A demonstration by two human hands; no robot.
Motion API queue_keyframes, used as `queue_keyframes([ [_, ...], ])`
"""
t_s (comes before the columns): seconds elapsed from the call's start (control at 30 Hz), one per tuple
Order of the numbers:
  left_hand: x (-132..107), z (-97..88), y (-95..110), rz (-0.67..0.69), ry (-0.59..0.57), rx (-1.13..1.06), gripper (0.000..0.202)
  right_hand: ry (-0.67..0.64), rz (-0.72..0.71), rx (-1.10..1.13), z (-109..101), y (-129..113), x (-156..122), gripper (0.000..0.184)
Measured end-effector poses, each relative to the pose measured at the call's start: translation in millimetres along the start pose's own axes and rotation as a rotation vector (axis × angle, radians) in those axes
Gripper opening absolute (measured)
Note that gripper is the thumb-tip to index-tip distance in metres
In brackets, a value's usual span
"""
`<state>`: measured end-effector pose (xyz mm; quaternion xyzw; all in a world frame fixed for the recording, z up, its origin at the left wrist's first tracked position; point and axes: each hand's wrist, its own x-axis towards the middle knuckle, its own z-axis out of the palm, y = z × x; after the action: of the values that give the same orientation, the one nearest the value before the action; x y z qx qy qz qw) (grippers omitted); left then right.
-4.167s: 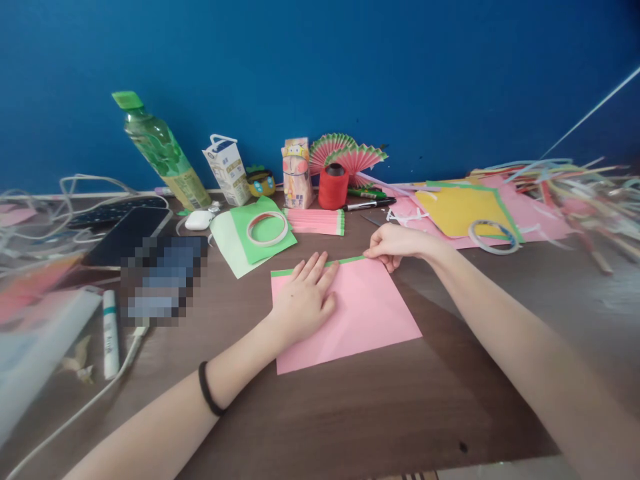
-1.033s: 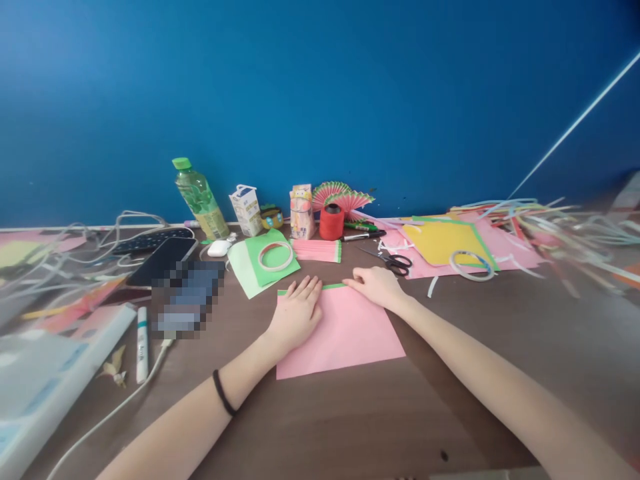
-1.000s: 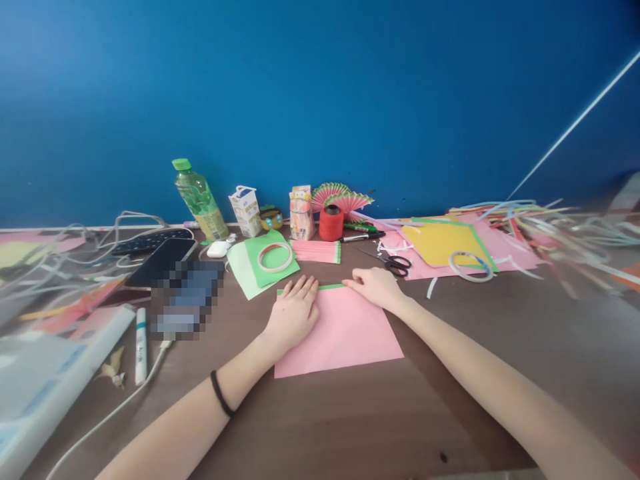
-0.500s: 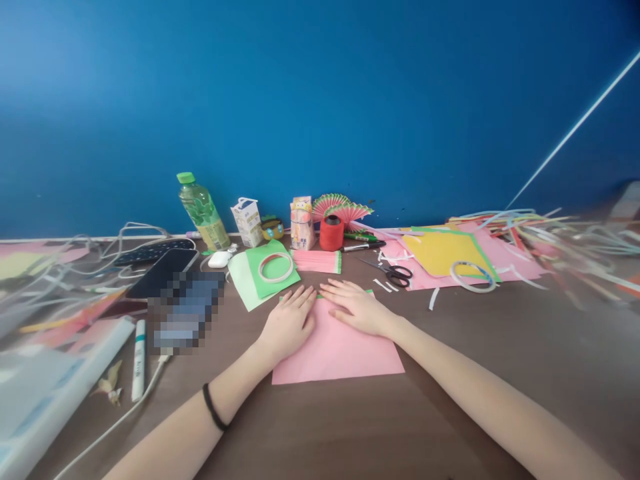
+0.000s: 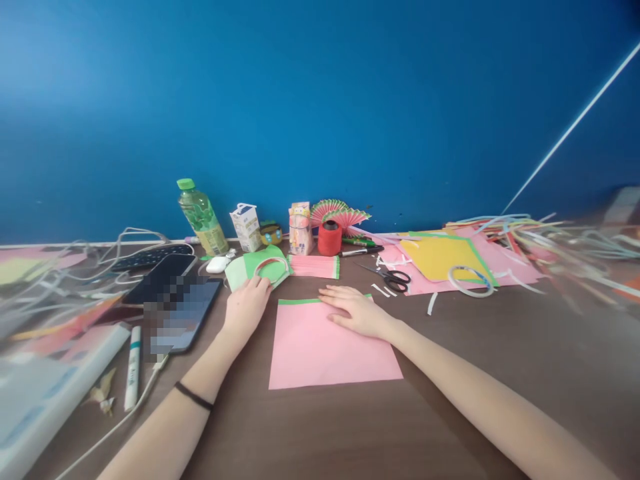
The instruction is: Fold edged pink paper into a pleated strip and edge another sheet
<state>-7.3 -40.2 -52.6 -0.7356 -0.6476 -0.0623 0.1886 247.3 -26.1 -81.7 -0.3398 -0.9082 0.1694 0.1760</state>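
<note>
A pink sheet of paper [image 5: 320, 350] with a green strip along its far edge lies flat on the brown table. My right hand [image 5: 356, 312] rests palm down on its upper right part, fingers stretched out. To the left of the sheet, my left hand [image 5: 247, 305] reaches over the green papers [image 5: 259, 257], its fingers bent onto the near edge of a roll of tape [image 5: 288, 268]. Those fingertips are partly hidden. Just behind the pink sheet is a pleated pink paper strip [image 5: 315, 267].
Black scissors [image 5: 397, 280] lie among white paper scraps to the right. Beyond them are yellow paper [image 5: 434, 259] and another tape roll [image 5: 453, 280]. A red thread spool [image 5: 329, 240], a carton [image 5: 246, 227] and a green bottle [image 5: 203, 217] stand by the blue wall. Phones [image 5: 193, 320] and cables lie left.
My left hand has left the pink sheet and moved left to the tape roll on the green papers, its fingers now bent. My right hand stays on the sheet.
</note>
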Motion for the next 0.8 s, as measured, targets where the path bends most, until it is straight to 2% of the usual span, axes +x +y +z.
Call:
queue_keyframes([
  [0.2, 2, -4.4, 2, -0.159, -0.037, -0.070, 0.026, 0.008, -0.001, -0.003, 1, 0, -1, 0.045],
  [0.33, 2, -1.2, -5, -0.138, -0.022, -0.104, 0.031, 0.022, -0.001, 0.000, 1, 0, -1, 0.044],
  [0.57, 3, 7.2, -12, -0.120, 0.198, -0.217, 0.023, 0.030, -0.004, 0.004, 2, 0, 0, 0.044],
  [0.67, 3, 5.9, -12, -0.209, 0.216, -0.209, 0.028, 0.031, -0.005, 0.000, 1, -1, 0, 0.044],
  [0.8, 3, 0.6, -12, -0.331, 0.176, -0.195, 0.024, 0.025, -0.002, -0.005, 0, -1, -1, 0.045],
])
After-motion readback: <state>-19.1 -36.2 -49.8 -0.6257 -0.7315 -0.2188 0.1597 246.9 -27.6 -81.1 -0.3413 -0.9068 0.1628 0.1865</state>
